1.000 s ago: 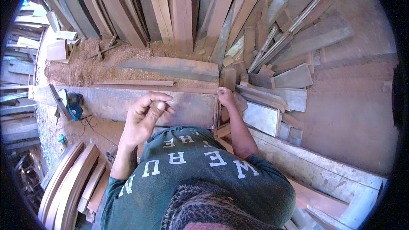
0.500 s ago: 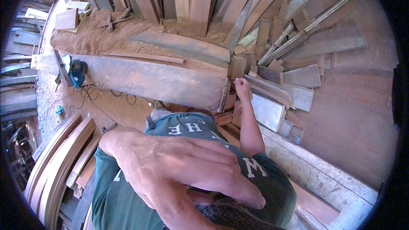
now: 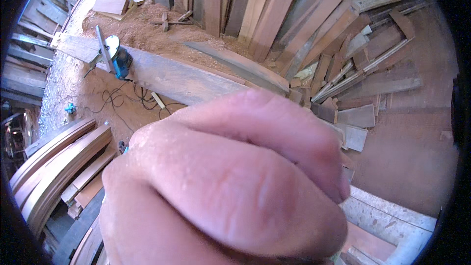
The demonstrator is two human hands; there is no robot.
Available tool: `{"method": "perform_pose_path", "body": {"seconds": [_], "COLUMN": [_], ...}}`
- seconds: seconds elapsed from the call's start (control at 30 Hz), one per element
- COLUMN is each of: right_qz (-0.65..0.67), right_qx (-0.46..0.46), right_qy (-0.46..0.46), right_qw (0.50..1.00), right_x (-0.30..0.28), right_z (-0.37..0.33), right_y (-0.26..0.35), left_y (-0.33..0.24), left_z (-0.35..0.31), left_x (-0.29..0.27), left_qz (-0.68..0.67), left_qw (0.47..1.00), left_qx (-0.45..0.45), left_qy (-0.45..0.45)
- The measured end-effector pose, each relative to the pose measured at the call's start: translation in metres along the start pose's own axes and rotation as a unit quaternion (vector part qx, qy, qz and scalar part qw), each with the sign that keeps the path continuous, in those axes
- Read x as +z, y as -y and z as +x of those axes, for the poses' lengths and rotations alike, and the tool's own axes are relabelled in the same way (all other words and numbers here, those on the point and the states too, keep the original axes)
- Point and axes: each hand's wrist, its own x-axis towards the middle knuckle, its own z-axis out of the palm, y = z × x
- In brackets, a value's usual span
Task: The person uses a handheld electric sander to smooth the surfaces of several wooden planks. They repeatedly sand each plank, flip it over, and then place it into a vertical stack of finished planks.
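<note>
My left hand (image 3: 235, 181) looms very close, covering the lower middle of the view. Its fingers are bent and pressed together, and whatever lies inside them is hidden. My right hand does not show. Beyond the left hand, a long wide board (image 3: 171, 76) runs from the upper left toward the middle, its near end covered by my fingers. On the board's far left part rests a blue power tool (image 3: 122, 64) with a round pale base and a strip of wood against it. Neither visible finger touches the board or tool, as far as I can tell.
Black cable (image 3: 113, 99) lies looped on the ground below the board. Curved wooden pieces (image 3: 73, 162) are stacked at lower left. Behind the board are heaped sawdust (image 3: 142, 19) and upright planks (image 3: 213, 5). Offcuts (image 3: 355, 115) lie at right, above a pale beam (image 3: 387, 211).
My left hand has come much closer to the view, its fingers now curled. My right hand, earlier closed near the board's end, is no longer visible. The scene has shifted and tilted.
</note>
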Motion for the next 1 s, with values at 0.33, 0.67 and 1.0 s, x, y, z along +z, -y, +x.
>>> {"method": "perform_pose_path", "body": {"seconds": [0.33,0.67,1.0], "right_qz": [0.015,-0.018,0.021], "right_qx": [-0.121,-0.141,-0.089], "right_qy": [0.049,0.097,0.228], "right_qw": [0.991,0.985,0.969], "right_x": [0.06,0.092,0.103], "right_z": [-0.072,-0.122,-0.13], "right_y": [0.122,0.119,0.149], "left_y": [-0.148,-0.172,-0.087], "left_z": [-0.062,-0.094,-0.348], "left_x": [-0.055,-0.08,-0.076], "left_qz": [0.242,0.615,0.525], "left_qw": [0.93,0.56,0.496], "left_qx": [0.165,0.441,-0.69], "left_qy": [-0.223,-0.337,-0.052]}}
